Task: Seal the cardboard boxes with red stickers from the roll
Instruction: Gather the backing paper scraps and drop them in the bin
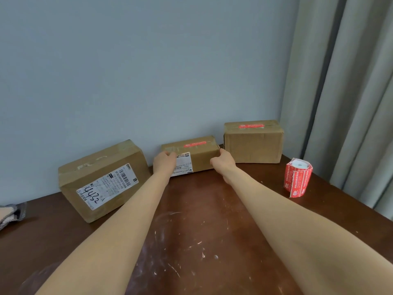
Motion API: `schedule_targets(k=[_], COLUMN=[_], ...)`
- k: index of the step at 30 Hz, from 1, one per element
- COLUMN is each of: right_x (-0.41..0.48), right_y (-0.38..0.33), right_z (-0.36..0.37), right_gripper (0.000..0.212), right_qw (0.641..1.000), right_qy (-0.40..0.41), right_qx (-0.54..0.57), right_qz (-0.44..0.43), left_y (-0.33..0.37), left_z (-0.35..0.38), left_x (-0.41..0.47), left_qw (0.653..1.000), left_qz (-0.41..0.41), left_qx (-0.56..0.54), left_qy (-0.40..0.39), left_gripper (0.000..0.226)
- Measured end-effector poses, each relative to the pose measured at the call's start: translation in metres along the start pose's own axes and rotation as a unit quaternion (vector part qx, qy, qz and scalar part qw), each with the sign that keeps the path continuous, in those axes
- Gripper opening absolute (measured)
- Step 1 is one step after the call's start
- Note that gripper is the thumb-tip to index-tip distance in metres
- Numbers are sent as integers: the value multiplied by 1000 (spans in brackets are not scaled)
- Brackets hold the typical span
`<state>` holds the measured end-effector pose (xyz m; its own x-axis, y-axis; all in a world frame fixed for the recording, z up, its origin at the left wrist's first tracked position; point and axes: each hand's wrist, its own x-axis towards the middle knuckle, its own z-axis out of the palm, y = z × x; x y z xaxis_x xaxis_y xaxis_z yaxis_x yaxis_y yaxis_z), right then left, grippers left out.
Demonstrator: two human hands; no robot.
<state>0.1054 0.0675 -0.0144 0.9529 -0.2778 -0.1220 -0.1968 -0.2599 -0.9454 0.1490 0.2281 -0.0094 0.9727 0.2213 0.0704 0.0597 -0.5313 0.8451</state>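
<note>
Brown table [191,209]: three boxes [102,179] [202,160] [253,145], one sticker roll [297,177], left hand [164,162] and right hand [223,161] clamped on middle box [202,160]

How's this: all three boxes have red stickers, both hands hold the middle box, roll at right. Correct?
No. Head view: only middle box and right box have red stickers; left box has none. The left hand and right hand hold the middle box, roll at right.

light: soft, even, flat
shadows: faint, under the left box [102,182]
edges: curtain [340,103] leans, fisheye warp
sharpness: bit soft overall
</note>
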Motion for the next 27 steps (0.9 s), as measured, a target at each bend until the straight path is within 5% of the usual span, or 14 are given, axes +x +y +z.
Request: schedule_targets(k=[7,10,15,27], right_x=[0,-8,-29,-98], right_y=[1,-2,-3,2], right_z=[2,-3,-24,-130], right_gripper=[68,73,52,29], right_qw=[1000,999,989,958], right_qy=[-13,4,47,178], right_qx=[-28,-46,-120,-165], right_qz=[4,2,-69,-155], left_y=[-3,3,24,79], left_z=[6,9,20,71], left_x=[4,-1,-28,-143], left_qw=[998,994,991,953], left_qz=[17,17,76,214], left_qx=[44,109,113,123], left_qy=[-33,-13,9,-177], left_gripper=[22,41,38,32])
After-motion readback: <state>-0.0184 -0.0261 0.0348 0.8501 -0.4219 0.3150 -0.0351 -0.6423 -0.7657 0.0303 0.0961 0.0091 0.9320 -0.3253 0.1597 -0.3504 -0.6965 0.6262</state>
